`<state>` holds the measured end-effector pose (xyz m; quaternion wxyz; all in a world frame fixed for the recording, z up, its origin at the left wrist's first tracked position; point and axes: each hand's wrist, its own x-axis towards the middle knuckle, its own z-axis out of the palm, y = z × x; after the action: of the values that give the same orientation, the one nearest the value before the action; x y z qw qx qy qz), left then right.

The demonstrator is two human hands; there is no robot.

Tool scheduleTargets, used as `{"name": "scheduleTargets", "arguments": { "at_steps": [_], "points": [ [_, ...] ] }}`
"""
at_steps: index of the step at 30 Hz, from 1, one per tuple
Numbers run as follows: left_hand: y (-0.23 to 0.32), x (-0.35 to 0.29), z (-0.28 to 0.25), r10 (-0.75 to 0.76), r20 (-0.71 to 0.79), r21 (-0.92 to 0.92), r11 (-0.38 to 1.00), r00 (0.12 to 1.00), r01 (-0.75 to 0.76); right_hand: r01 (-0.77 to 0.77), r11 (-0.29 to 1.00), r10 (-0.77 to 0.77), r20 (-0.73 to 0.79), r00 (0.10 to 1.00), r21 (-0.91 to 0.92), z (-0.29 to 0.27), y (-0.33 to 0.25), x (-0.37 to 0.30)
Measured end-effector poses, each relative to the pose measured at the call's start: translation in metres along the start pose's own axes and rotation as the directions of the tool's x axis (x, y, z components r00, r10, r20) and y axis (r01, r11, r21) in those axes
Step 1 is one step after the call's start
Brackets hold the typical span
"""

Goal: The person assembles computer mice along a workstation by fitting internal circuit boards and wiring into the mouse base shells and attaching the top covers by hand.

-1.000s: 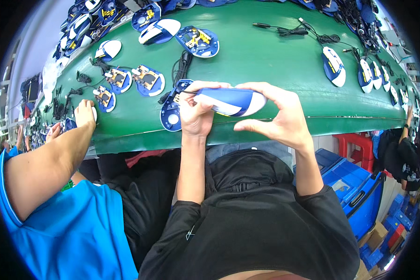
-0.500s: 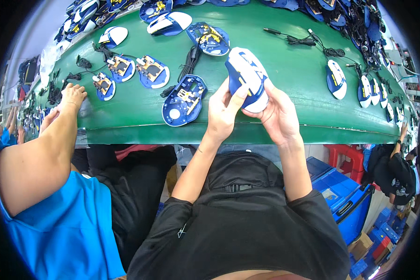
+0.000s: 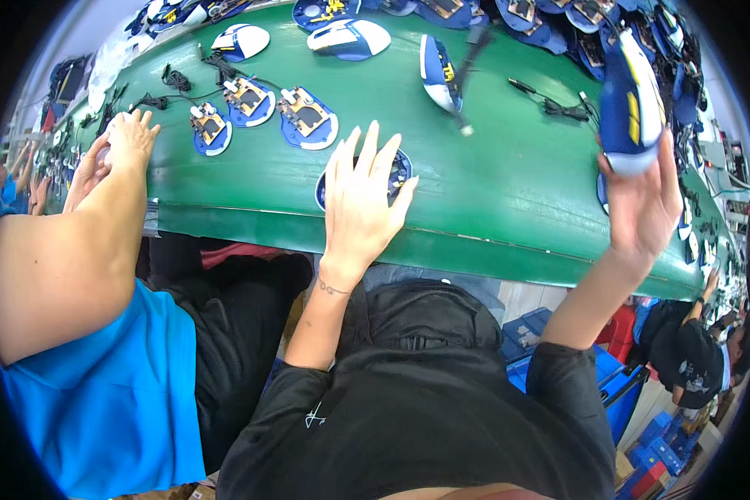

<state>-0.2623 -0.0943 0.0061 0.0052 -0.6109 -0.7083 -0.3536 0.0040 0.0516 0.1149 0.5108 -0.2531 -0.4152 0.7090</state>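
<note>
Head view: grasps a closed blue-and-white mouse [image 3: 632, 112] in the right hand [image 3: 644, 204], lifted over the right part of the green surface [image 3: 508, 167] (blurred there, so hard to inspect). Spreads the left hand [image 3: 358, 200], gripping nothing visible, over one open blue base [image 3: 403, 163]; cannot tell whether pressing on it. Seems finished for the held piece, judging by its closed shell; seems left to close for the base under the left fingers. Leftward, shows three open halves with brown boards [image 3: 308, 118], likewise uncovered. Farther back, shows two white-and-blue shells [image 3: 348, 39], one tilted, blurred half [image 3: 433, 68] and one open half with yellow parts [image 3: 327, 12]. Rightward, shows one coiled cable [image 3: 562, 108]. Beyond, shows a pile of parts [image 3: 542, 29], too overlapped to count. Far left, shows a co-worker's two hands [image 3: 132, 142].
</note>
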Motion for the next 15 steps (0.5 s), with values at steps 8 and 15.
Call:
{"name": "scheduleTargets", "arguments": {
  "at_steps": [8, 15],
  "points": [
    [-0.02, -0.003, 0.005, -0.035, -0.019, -0.014, 0.999, 0.999, 0.035, -0.147, 0.924, -0.059, -0.513, 0.856, -0.352, -0.087, 0.04, -0.058],
    [-0.018, 0.014, 0.012, 0.042, -0.074, -0.097, 0.994, 0.996, -0.049, -0.272, 0.33, -0.426, -0.4, 0.812, -0.904, -0.094, 0.094, -0.053]
  ]
}}
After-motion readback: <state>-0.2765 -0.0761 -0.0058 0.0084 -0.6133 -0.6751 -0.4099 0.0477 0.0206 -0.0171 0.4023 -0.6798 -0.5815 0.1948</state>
